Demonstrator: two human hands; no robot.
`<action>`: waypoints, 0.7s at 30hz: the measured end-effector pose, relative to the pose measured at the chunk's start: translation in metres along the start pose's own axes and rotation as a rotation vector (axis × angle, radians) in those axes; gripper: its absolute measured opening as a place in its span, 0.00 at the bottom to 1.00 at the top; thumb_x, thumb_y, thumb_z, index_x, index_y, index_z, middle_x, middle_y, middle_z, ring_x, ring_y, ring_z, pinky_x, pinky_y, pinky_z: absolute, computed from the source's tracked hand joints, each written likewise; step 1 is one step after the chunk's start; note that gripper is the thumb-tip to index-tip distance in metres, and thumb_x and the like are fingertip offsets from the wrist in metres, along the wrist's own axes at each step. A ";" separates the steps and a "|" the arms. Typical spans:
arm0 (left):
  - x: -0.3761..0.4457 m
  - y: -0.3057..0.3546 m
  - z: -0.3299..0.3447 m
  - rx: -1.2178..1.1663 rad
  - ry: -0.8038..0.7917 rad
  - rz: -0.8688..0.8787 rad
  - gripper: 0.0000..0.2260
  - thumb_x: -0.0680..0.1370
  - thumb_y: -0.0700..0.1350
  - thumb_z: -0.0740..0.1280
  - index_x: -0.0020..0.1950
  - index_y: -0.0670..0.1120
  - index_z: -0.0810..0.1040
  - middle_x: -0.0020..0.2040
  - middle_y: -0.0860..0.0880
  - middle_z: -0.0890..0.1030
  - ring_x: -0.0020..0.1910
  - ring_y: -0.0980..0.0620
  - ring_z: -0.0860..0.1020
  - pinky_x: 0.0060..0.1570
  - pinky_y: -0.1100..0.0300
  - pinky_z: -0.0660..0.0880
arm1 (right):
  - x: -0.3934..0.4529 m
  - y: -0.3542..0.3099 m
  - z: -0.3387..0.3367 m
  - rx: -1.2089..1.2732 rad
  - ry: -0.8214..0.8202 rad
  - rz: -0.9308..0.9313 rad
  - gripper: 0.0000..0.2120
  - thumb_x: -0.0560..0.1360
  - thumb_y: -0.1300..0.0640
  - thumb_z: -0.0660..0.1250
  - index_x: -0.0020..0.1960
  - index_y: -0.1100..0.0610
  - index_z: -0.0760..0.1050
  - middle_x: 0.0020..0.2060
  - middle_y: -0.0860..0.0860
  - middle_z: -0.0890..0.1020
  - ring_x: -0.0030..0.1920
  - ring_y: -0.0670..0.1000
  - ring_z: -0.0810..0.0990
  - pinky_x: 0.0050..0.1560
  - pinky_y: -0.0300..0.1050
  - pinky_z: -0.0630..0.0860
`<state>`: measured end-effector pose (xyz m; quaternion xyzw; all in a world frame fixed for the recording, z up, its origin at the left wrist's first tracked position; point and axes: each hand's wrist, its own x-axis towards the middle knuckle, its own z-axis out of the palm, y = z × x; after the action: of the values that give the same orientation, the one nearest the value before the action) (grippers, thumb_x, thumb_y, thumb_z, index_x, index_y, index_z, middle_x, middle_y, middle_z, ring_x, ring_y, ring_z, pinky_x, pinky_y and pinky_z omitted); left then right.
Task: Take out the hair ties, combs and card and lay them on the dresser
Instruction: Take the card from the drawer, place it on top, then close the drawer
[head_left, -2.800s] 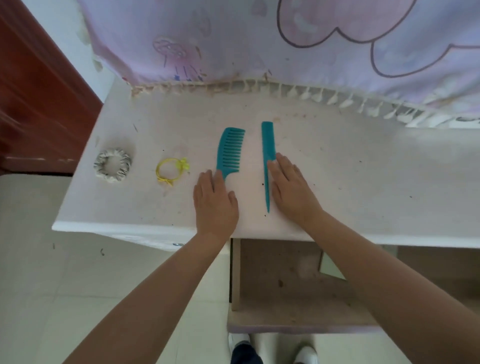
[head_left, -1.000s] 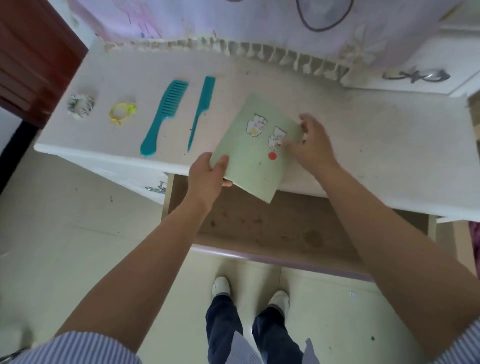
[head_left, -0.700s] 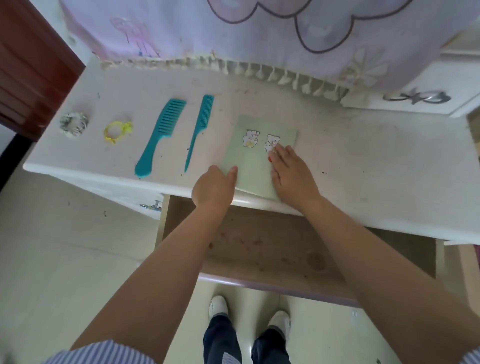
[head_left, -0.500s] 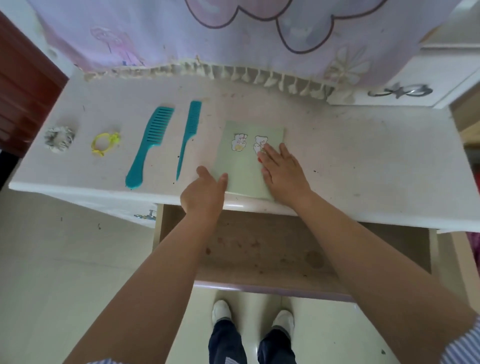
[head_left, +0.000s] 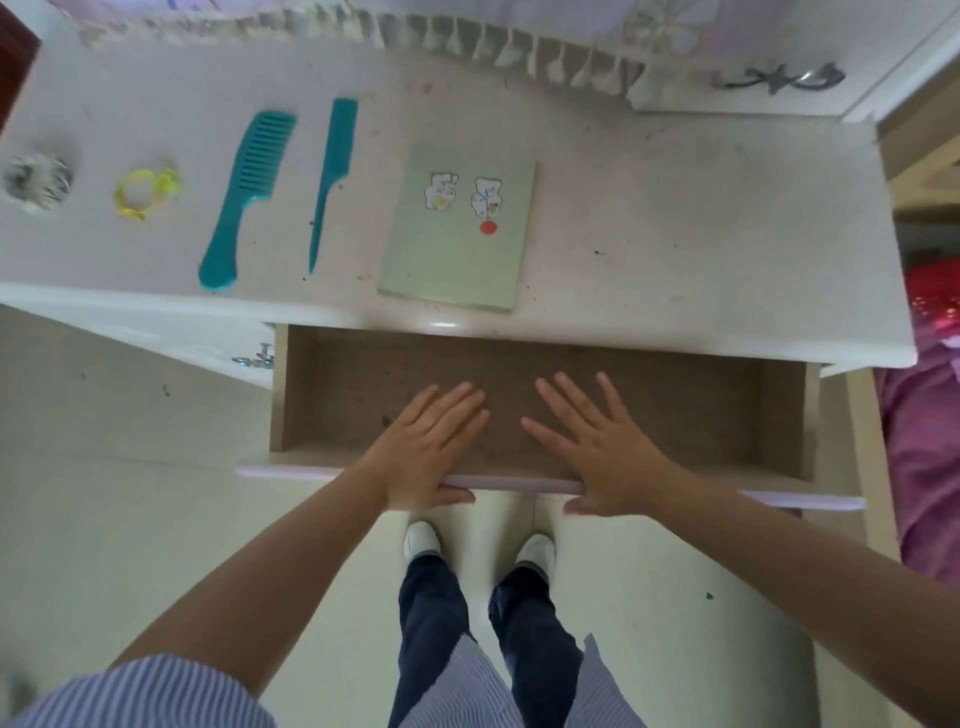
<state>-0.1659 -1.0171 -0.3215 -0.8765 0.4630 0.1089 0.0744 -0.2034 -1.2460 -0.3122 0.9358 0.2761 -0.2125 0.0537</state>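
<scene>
On the white dresser top (head_left: 675, 218) lie, from left to right, a grey scrunchie (head_left: 37, 179), a yellow hair tie (head_left: 144, 192), a wide-toothed teal comb (head_left: 247, 189), a thin teal tail comb (head_left: 330, 176) and a pale green card (head_left: 457, 244) with two bear stickers and a red dot. Below them the brown drawer (head_left: 727, 410) stands pulled out, with nothing visible inside. My left hand (head_left: 428, 449) and my right hand (head_left: 592, 449) rest flat on the drawer's front edge, fingers spread, holding nothing.
A fringed lilac cloth (head_left: 467, 47) hangs along the back of the dresser. A metal handle (head_left: 254, 358) shows on the drawer front at left. A pink fabric (head_left: 930, 415) lies at the right. My feet (head_left: 478, 545) stand on pale floor tiles below the drawer.
Both hands carried the green card onto the dresser beside the combs, let it go, then drew back to the drawer's front edge. The view has tilted downward.
</scene>
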 end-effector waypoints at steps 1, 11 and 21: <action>-0.001 -0.001 -0.002 0.036 0.015 0.006 0.39 0.66 0.67 0.67 0.62 0.36 0.74 0.61 0.36 0.79 0.72 0.41 0.63 0.73 0.54 0.34 | -0.004 -0.004 -0.002 -0.019 0.039 0.013 0.52 0.47 0.38 0.77 0.69 0.53 0.67 0.70 0.62 0.65 0.71 0.62 0.62 0.64 0.73 0.59; 0.002 -0.020 -0.020 0.010 0.173 -0.178 0.41 0.74 0.68 0.41 0.65 0.34 0.65 0.65 0.33 0.73 0.75 0.47 0.35 0.74 0.49 0.35 | -0.013 0.013 -0.011 0.026 0.362 0.269 0.54 0.49 0.38 0.76 0.66 0.65 0.64 0.65 0.69 0.72 0.72 0.66 0.60 0.68 0.71 0.52; 0.049 -0.043 -0.049 0.095 0.214 -0.322 0.43 0.56 0.63 0.76 0.60 0.33 0.76 0.60 0.37 0.80 0.64 0.40 0.74 0.58 0.37 0.72 | 0.016 0.059 -0.039 0.164 0.404 0.328 0.36 0.41 0.45 0.81 0.44 0.63 0.81 0.43 0.60 0.85 0.42 0.59 0.84 0.47 0.59 0.80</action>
<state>-0.0972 -1.0432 -0.2852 -0.9413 0.3269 -0.0200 0.0823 -0.1451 -1.2790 -0.2852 0.9927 0.1077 -0.0314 -0.0447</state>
